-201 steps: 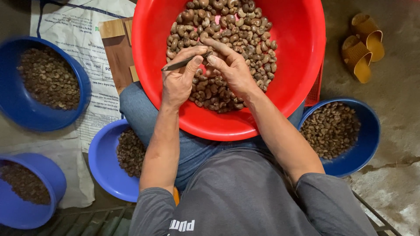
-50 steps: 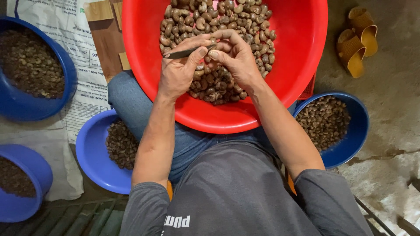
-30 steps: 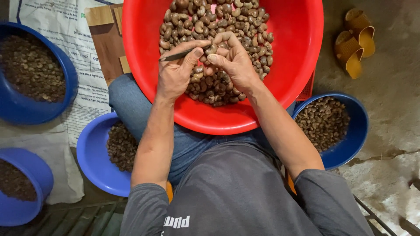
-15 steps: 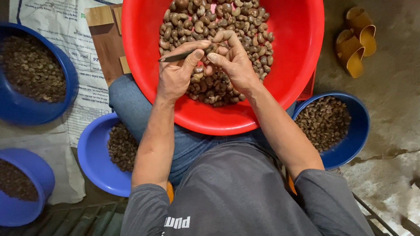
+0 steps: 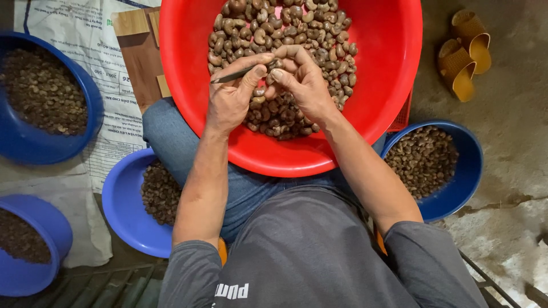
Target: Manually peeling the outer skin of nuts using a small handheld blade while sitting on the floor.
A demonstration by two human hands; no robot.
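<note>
A large red basin (image 5: 377,68) rests on my lap, filled with brown cashew nuts (image 5: 285,28). Over the pile, my left hand (image 5: 231,97) grips a thin dark metal pick (image 5: 228,75) that points left. My right hand (image 5: 302,82) pinches a single cashew nut (image 5: 273,64) at its fingertips, right against the left thumb. Both hands touch each other above the nuts.
A blue bowl of nuts (image 5: 456,171) sits at my right knee, another blue bowl (image 5: 125,205) at my left knee. Two more blue bowls (image 5: 85,97) (image 5: 51,228) stand further left on printed sacking (image 5: 63,23). A wooden block (image 5: 140,51) and yellow sandals (image 5: 465,48) lie on the concrete floor.
My hands stay together over the red basin, with small finger movements on the nut. The view has shifted slightly; nothing else moved.
</note>
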